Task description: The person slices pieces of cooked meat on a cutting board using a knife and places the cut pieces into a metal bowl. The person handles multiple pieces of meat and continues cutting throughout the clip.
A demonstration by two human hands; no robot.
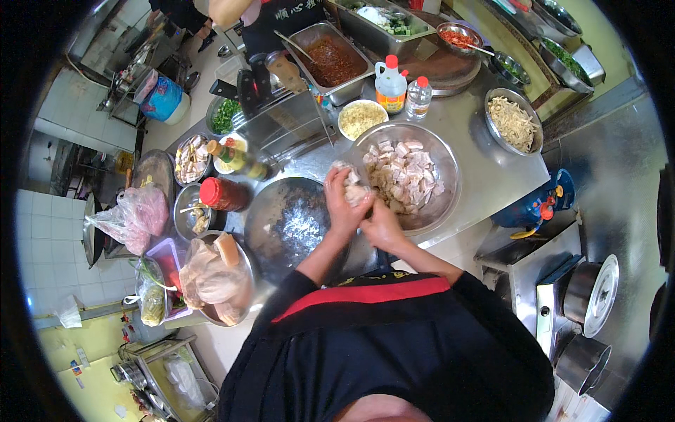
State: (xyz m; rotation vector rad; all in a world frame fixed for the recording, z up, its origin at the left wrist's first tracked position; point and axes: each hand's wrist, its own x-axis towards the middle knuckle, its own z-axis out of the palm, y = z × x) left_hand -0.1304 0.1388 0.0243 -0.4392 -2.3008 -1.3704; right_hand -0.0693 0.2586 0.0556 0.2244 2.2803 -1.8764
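Observation:
My left hand [344, 208] is raised at the left rim of a large steel bowl [449, 182]. A pale, wet clump [354, 184], seemingly cut meat, is held in its fingers and blurred by motion. Right beside it, my right hand [385, 226] has curled fingers at the heel of the left hand; whether it holds anything is hidden. Inside the bowl lie pale chunks of cut meat [408, 169] with a brownish paste at their lower left. A round, dark, wet chopping board [285, 227] lies left of my hands.
Beyond stand a knife rack [287, 126], a bowl of minced garlic [363, 118], and capped bottles [391, 89]. On the left are a red-lidded jar [224, 194], a glass bottle [240, 161], and a basin of large meat pieces [248, 285]. A steel bowl of pale strips [512, 124] sits right.

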